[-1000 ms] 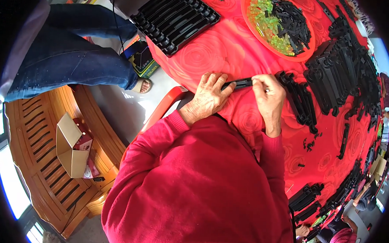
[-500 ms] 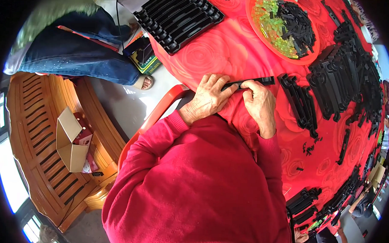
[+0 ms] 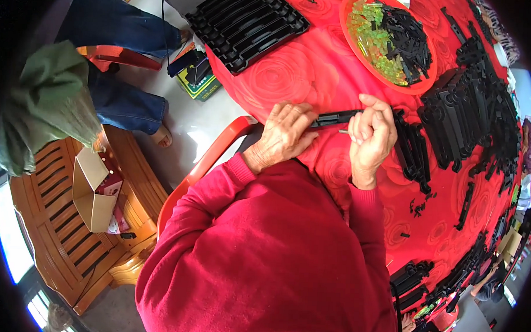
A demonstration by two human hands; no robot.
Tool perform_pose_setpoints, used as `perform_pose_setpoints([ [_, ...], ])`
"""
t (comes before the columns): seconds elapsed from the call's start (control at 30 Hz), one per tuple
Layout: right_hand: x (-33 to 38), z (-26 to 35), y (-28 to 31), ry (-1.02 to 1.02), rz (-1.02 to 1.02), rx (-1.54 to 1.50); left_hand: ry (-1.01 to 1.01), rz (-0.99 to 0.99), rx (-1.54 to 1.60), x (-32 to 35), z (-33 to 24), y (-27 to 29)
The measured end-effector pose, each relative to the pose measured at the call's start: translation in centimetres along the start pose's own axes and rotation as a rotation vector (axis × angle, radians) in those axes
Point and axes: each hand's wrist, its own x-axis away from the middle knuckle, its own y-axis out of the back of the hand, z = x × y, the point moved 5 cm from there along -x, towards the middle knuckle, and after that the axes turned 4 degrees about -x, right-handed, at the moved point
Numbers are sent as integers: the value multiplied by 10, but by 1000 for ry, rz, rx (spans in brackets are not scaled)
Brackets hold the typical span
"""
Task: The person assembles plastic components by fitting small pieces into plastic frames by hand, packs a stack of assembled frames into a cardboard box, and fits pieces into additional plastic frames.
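My left hand (image 3: 285,133) is closed on one end of a long, narrow black plastic part (image 3: 336,118), which lies across the tablecloth in front of me. At the part's other end, my right hand (image 3: 373,136) is curled. A thin greyish rod (image 3: 343,132) sticks out from the right fingers toward the left; the rest of it is hidden in the fist. To the right of that hand lie several similar black plastic parts (image 3: 415,153), side by side.
An orange bowl (image 3: 430,78) of yellow-green and black pieces stands on the red tablecloth (image 3: 274,78). A black ribbed tray (image 3: 247,28) lies far left, with larger black piles (image 3: 460,114) at right. Left are a wooden bench (image 3: 70,218), an open carton (image 3: 94,189) and a standing person (image 3: 121,96).
My right hand has lifted off the black part and turned into a raised curl, with the thin rod now showing. My left hand stays put. The person at left has shifted.
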Motion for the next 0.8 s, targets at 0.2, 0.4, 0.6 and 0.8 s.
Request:
perform_pose_setpoints([
  [0.2, -2, -28, -7, -12, 12, -41, 105, -44, -64, 2, 8, 4],
  [0.4, -5, -42, -9, -5, 36, 40, 90, -27, -71, 7, 13, -5],
  [0.6, -6, -46, -10, -54, 1, 90, 87, -40, -14, 6, 13, -3],
  [0.8, -4, -49, -9, -36, -13, 181, 94, -54, 28, 5, 14, -4],
])
